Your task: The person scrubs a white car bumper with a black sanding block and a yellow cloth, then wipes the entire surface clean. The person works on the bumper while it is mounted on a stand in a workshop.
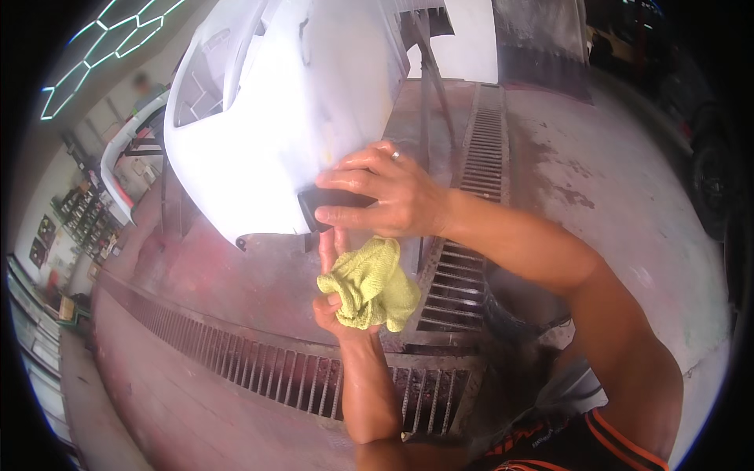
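A white car bumper (236, 157), dulled with grey patches, stands raised in front of me. My right hand (385, 192) is at its lower near corner, fingers and thumb around a dark flat piece (345, 198) that looks like a sanding pad; its exact kind is unclear. A ring shows on one finger. Just below, my left hand (334, 302) holds a crumpled yellow-green cloth (373, 286) against the palm. Two of its fingers point up toward the bumper's corner, and the cloth hides most of the palm.
Metal floor grates (259, 369) cross beneath my hands and run away to the right. A dark bucket (518, 302) stands beside my right arm. Behind the bumper are dark stand legs (432, 78). Another bumper (126, 149) and a blurred person (145, 88) are at the far left.
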{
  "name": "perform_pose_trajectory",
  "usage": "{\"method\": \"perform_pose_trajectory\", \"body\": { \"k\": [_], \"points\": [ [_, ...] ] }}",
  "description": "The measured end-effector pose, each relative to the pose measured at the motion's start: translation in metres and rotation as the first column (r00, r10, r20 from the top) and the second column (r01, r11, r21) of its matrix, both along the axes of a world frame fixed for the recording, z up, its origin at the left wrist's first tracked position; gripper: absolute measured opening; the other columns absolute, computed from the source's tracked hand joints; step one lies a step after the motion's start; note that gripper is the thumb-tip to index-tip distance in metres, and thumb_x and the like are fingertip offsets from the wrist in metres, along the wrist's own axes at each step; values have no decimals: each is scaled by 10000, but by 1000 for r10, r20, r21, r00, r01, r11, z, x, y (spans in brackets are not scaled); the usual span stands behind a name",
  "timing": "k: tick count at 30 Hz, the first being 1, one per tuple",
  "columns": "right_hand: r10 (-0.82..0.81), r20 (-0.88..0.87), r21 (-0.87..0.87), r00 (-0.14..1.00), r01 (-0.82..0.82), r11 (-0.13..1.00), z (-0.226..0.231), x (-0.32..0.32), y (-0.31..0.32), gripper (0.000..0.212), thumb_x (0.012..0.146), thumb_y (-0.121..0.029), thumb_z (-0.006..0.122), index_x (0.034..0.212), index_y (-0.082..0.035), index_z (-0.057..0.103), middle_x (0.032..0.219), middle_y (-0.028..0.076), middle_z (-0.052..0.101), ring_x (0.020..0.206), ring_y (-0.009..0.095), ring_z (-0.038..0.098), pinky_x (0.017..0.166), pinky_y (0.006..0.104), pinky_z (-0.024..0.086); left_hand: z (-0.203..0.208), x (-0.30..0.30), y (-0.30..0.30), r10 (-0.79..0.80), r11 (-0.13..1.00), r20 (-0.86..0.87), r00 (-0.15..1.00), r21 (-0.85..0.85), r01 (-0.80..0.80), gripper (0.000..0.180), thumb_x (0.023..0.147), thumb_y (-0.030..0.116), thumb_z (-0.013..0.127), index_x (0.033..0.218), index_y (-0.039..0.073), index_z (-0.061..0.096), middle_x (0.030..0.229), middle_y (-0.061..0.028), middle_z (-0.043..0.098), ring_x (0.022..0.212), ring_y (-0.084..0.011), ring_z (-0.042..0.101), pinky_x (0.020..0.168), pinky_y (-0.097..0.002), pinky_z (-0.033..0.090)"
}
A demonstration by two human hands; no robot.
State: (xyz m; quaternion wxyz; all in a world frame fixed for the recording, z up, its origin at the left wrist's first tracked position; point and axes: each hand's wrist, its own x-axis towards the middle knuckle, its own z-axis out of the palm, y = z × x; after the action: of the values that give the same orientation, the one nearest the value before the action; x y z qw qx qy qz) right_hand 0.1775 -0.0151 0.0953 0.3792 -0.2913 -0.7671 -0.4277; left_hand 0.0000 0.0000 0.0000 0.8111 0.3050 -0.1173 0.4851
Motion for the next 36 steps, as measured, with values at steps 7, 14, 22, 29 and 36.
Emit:
{"method": "perform_pose_trajectory", "body": {
  "k": [7,14,22,29,36],
  "points": [
    [-230,-166,-160,959,204,966,-29,123,-67,557,692,-40,848,1218,-160,711,1282,102,632,1111,311,592,895,435,457,13,-7,14,256,947,-260,931,259,-188,876,687,217,638,1479,-55,381,1396,-243,519,1139,-340,650,928,-432,580],
    [-407,9,-723,913,287,628,-169,200,-216,506,740,-138,843,1223,-148,693,1260,123,606,1078,325,581,902,444,482,60,-49,-15,925,355,-351,148,935,1,1080,578,95,611,1599,72,258,915,-205,735,845,-292,750,774,-384,591],
    [-579,-33,-950,814,154,271,-239,201,-247,453,785,-156,810,1223,-102,708,1251,123,614,1119,325,579,984,423,487,228,-17,-2,812,-88,463,-356,700,708,1110,697,89,735,1604,397,175,827,-142,706,681,-311,704,660,-441,588],
    [-702,-110,-985,704,17,171,-245,206,-250,448,802,-128,796,1236,-66,700,1241,128,625,1153,340,570,1025,432,472,207,-13,7,785,-171,582,-211,531,830,1084,734,145,800,1581,467,204,812,-102,679,709,-260,716,609,-402,606],
    [-726,-153,-983,671,-29,181,-248,211,-246,452,786,-98,801,1225,-56,702,1251,150,628,1162,363,570,1037,438,469,159,-33,7,855,-100,477,-206,540,836,1056,680,181,817,1563,440,302,859,-95,654,753,-280,710,684,-433,607]
  ]
}}
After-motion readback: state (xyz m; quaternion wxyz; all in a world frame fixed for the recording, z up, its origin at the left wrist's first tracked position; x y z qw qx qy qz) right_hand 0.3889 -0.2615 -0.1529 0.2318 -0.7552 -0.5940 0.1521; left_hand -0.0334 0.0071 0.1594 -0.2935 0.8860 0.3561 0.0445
